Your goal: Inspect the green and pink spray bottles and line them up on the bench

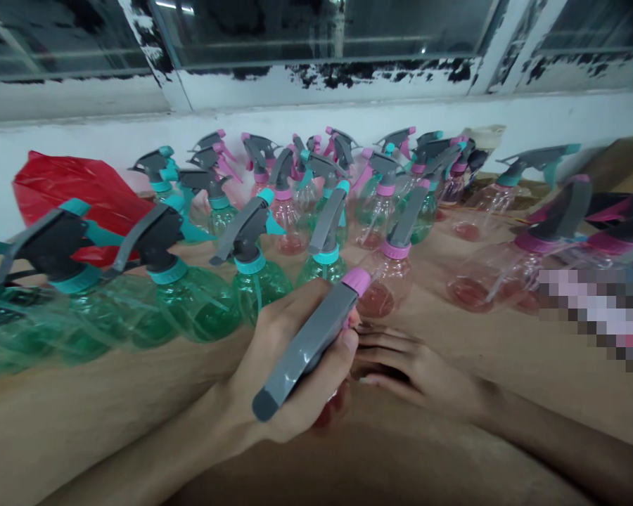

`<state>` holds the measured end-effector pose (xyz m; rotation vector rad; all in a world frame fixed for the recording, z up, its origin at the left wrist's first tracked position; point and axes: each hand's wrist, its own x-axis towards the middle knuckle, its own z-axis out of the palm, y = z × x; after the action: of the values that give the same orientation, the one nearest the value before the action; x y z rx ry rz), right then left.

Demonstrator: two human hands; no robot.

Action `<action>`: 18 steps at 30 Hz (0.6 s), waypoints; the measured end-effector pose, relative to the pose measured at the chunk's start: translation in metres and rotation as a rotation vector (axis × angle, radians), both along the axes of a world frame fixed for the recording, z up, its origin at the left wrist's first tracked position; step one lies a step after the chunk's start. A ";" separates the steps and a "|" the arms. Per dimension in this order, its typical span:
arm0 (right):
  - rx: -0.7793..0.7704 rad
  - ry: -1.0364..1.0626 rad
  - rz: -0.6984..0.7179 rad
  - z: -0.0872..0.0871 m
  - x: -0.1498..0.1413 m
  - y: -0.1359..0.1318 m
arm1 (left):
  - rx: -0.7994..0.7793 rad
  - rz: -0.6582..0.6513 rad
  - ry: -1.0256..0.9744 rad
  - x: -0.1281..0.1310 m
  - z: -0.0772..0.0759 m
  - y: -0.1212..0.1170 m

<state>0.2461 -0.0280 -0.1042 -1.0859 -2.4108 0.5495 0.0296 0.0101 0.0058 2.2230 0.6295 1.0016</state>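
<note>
My left hand is wrapped around the head of a spray bottle with a grey trigger top and a pink nozzle tip. Below that hand a little of the bottle's clear reddish base shows; the rest of its body is hidden. My right hand lies low beside the bottle, its fingers stretched towards it and apart from the thumb. Whether its fingertips touch the bottle cannot be made out. Just beyond stand a pink-collared spray bottle and a green spray bottle with a turquoise collar.
Green spray bottles line the left side, and pink ones stand on the right. Several more fill the back of the brown tabletop. A red plastic bag lies at the back left, against the white wall under windows.
</note>
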 end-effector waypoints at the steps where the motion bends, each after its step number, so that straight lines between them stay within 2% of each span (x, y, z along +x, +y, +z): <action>1: -0.002 -0.001 0.002 0.000 0.000 0.000 | 0.005 0.008 0.020 0.000 0.001 0.000; 10: 0.010 -0.006 -0.002 0.000 -0.001 0.000 | 0.004 0.117 0.003 0.004 -0.005 -0.002; 18: 0.001 -0.004 0.001 -0.001 0.000 0.000 | 0.012 0.111 0.035 0.002 -0.011 -0.002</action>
<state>0.2459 -0.0278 -0.1053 -1.0865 -2.4149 0.5468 0.0319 0.0084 -0.0051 2.2408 0.7716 1.0251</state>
